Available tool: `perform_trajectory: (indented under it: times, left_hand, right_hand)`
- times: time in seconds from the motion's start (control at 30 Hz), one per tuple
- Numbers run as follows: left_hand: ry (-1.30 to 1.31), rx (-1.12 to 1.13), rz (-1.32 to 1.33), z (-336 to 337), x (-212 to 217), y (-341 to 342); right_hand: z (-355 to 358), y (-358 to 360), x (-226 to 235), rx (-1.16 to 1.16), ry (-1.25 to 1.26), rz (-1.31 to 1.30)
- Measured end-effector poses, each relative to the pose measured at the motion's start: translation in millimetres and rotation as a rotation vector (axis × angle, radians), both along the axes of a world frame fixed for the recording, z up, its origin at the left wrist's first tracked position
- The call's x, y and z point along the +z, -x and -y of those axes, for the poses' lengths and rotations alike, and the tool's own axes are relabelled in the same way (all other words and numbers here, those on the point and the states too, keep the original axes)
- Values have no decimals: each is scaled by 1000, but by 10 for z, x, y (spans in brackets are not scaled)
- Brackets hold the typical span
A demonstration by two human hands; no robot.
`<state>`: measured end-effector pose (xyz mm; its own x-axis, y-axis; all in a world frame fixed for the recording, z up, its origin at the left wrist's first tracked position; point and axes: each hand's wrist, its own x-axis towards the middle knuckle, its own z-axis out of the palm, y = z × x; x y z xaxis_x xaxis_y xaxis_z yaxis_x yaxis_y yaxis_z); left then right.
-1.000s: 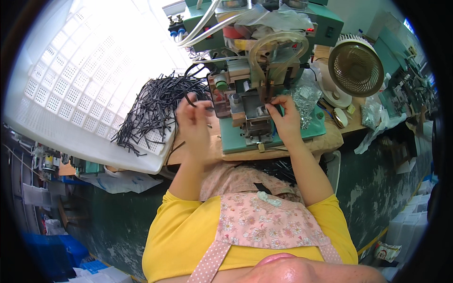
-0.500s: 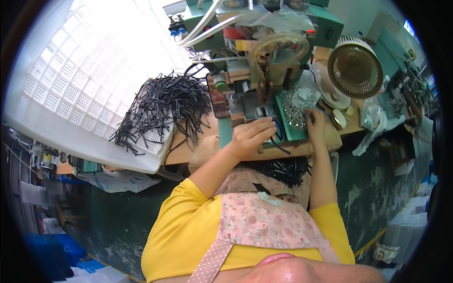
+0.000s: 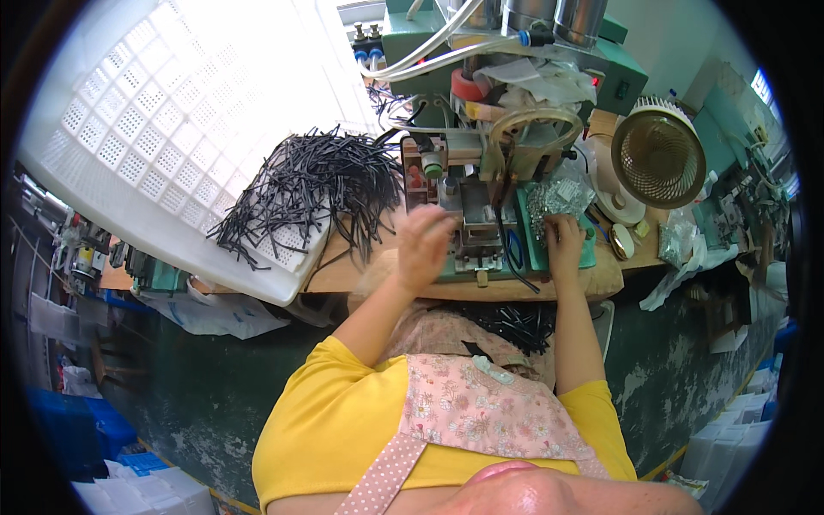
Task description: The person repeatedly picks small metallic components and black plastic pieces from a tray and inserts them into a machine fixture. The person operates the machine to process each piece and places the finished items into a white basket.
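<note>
My left hand (image 3: 422, 251) is raised just left of the metal fixture (image 3: 482, 230) of a green bench press. Its fingers are smeared by motion, so whether they hold anything does not show. My right hand (image 3: 564, 247) rests at the near side of a heap of small shiny metal parts (image 3: 542, 202) in a green tray (image 3: 536, 254). Those fingertips are drawn together against the heap, and what is between them is too small to make out. A dark cord (image 3: 518, 276) hangs over the front of the fixture, between my hands.
Left of the press, short black cords (image 3: 322, 176) are piled on a white perforated crate (image 3: 296, 257). More black cords (image 3: 515, 322) lie below the table edge (image 3: 369, 279). A round fan-like mesh (image 3: 659, 156) stands at the right, near a plastic bag of parts (image 3: 674, 245).
My left hand has moved left and up, off the front of the fixture. My right hand has shifted slightly nearer the metal parts' near edge. The view has moved a little.
</note>
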<state>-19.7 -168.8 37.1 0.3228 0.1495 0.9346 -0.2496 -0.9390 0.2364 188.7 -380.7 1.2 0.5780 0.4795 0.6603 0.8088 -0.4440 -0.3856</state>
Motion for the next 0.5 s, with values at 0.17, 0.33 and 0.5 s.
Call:
perform_trajectory:
  times: [0.17,0.33,0.5]
  left_hand:
    - [-150,540,-414,-569,-186,6]
    - [-168,558,-429,-602,-255,3]
    - [-50,668,-300,-1119,-196,256]
  right_hand:
    - [-24,68,30,-45,-6,-40]
    - [-2,42,16,-23,-126,-195]
    - [-12,55,-16,-51,-165,-95]
